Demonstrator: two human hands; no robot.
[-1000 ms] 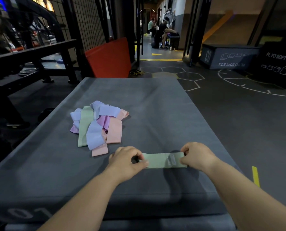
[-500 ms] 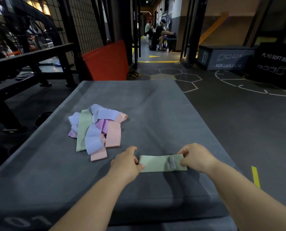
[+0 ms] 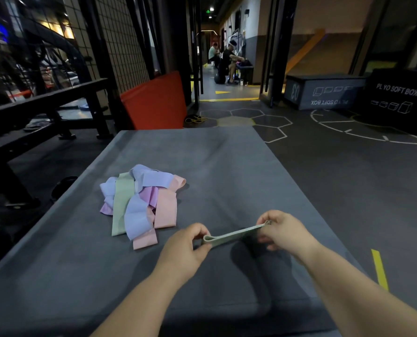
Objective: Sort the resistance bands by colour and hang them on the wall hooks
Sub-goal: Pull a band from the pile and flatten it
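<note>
Currently the flat pale-green elastic band (image 3: 234, 236) runs left-to-right, one end pinched in the left grip (image 3: 185, 249), the other in the right grip (image 3: 284, 231).

Band count: two green, the rest in one overlapping pile
Two hands, the left hand (image 3: 185, 246) and the right hand (image 3: 283, 232), share one held green band (image 3: 231, 237); a second green band (image 3: 121, 207) lies in the single pile (image 3: 141, 205) on the counter (image 3: 227, 166), among blue-lavender strips (image 3: 137, 215), purple strips (image 3: 149, 194) and peach-pink strips (image 3: 166, 207), at least one band of each, exact numbers hidden by overlap. Two soft boxes: grey box (image 3: 324, 93), black box (image 3: 397, 103). Two seated people (image 3: 227, 64) far back
</note>
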